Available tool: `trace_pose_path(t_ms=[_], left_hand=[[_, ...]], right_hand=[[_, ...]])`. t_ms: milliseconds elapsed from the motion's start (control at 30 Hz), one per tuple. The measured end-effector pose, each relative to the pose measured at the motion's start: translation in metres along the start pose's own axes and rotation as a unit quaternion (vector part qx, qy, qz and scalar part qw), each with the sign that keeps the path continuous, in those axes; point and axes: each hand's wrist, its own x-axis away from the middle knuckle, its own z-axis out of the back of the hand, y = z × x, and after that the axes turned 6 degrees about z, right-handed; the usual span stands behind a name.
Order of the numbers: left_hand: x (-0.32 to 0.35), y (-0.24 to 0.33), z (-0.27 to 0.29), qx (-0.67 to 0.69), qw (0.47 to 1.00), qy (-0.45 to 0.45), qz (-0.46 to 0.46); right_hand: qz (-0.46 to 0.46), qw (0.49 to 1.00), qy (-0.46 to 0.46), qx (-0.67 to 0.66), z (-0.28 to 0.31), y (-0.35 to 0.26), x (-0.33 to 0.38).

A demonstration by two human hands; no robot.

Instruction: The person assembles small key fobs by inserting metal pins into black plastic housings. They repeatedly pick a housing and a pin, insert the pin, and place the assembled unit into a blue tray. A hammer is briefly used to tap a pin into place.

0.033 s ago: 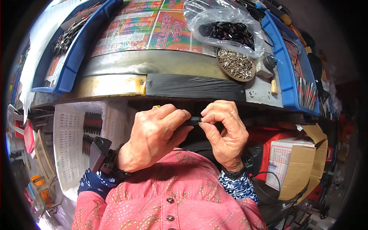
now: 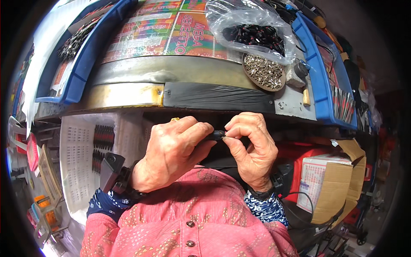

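A clear plastic bag [image 2: 252, 32] of dark parts lies at the upper right, over a colourful printed sheet [image 2: 167, 30]; a cardboard box [image 2: 338, 184] is at the lower right. At the centre, the left hand [image 2: 171, 154] and right hand [image 2: 252, 147] both pinch 1 small black part [image 2: 217, 135], mostly hidden by the fingertips.

We see a table [image 2: 171, 70] with a worn metal front edge and a colourful printed sheet [image 2: 171, 32] on top. On it lie a clear plastic bag of small dark parts [image 2: 252, 32], a round dish of small metal pieces [image 2: 264, 72], and blue trays [image 2: 325, 73] at either side.
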Motion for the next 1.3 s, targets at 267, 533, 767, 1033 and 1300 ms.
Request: trace_pose_path(t_ms=[267, 533, 767, 1033, 1300], left_hand=[[0.001, -0.001, -0.001, -0.021, 1.000, 0.011, -0.014], [0.001, -0.003, -0.004, -0.064, 0.997, 0.026, -0.041], [0.003, -0.003, -0.007, -0.084, 0.996, 0.023, -0.035], [0.003, -0.003, -0.006, -0.063, 0.997, 0.023, -0.022], [0.003, -0.002, -0.009, -0.058, 0.997, 0.034, -0.026]], right_hand=[[0.039, 0.998, -0.007, 0.055, -0.002, -0.001, 0.000], [0.100, 0.985, -0.012, 0.138, -0.005, -0.004, -0.002], [0.084, 0.989, -0.013, 0.120, -0.008, -0.001, -0.001], [-0.056, 0.995, 0.023, -0.082, -0.013, 0.005, 0.011], [-0.226, 0.946, -0.016, -0.233, -0.006, 0.002, 0.013]])
